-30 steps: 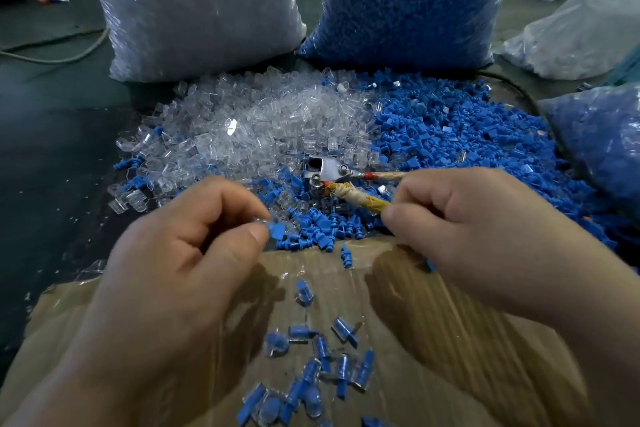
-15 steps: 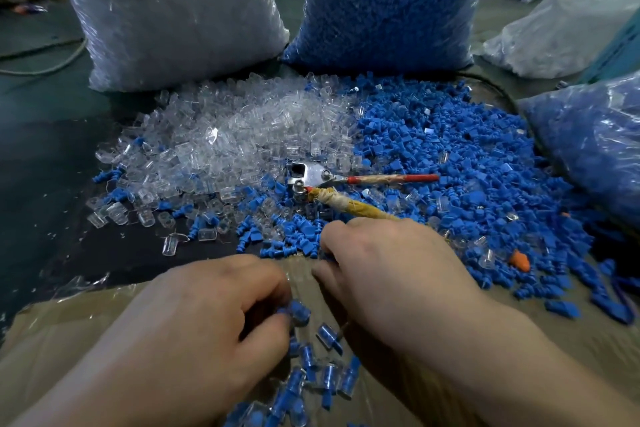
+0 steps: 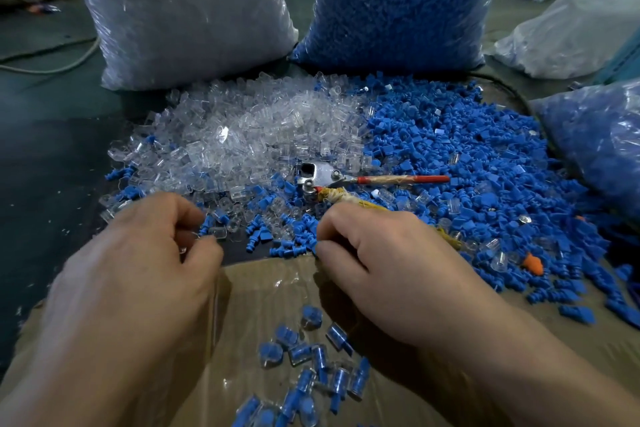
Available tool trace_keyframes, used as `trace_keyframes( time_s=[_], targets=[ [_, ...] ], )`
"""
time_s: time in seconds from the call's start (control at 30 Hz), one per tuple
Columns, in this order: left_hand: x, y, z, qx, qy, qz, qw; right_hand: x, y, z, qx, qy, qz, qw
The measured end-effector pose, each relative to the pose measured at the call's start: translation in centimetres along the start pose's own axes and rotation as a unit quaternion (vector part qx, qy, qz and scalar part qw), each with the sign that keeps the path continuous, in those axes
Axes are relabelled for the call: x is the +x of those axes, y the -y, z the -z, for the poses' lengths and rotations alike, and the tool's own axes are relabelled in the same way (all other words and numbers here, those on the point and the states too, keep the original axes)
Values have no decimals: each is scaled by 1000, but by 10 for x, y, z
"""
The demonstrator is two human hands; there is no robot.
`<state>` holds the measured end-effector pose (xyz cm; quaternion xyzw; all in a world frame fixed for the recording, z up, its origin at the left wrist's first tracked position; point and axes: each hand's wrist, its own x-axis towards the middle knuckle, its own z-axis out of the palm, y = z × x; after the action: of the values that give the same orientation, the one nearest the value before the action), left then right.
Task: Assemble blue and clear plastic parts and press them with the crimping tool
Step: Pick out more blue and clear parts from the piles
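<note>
The crimping tool (image 3: 322,177) is seen lying unheld on the heap. Clear plastic parts (image 3: 225,135) are piled behind and left of it, and blue plastic parts (image 3: 467,156) are spread to its right. Just in front of it, the left hand (image 3: 149,253) and right hand (image 3: 381,263) are curled over mingled parts; whether anything is pinched cannot be told. Two parts of one colour could be picked here by mistake. The tool's yellow-wrapped handle (image 3: 346,199), partly hidden behind the right hand, could be nudged away.
</note>
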<state>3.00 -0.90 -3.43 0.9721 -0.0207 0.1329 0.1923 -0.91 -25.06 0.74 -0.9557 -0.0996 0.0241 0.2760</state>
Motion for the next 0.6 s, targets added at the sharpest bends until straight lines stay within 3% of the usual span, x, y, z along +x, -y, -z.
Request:
trace_keyframes(
  time_s=[0.1,0.2,0.33,0.5,0.6],
  targets=[
    [3,10,1,66,0,64,996,1,1,-6,34,2,14,999],
    [1,-3,2,95,57,39,993,3,2,-12,67,-11,18,998],
    [1,-18,3,43,86,-7,995,5,1,-15,111,-38,4,993],
    [-5,-34,0,-68,41,-50,996,9,1,-18,175,-55,-11,983],
    [-8,-37,-5,-167,29,-3,985,8,1,-17,215,-68,-17,974]
  ],
)
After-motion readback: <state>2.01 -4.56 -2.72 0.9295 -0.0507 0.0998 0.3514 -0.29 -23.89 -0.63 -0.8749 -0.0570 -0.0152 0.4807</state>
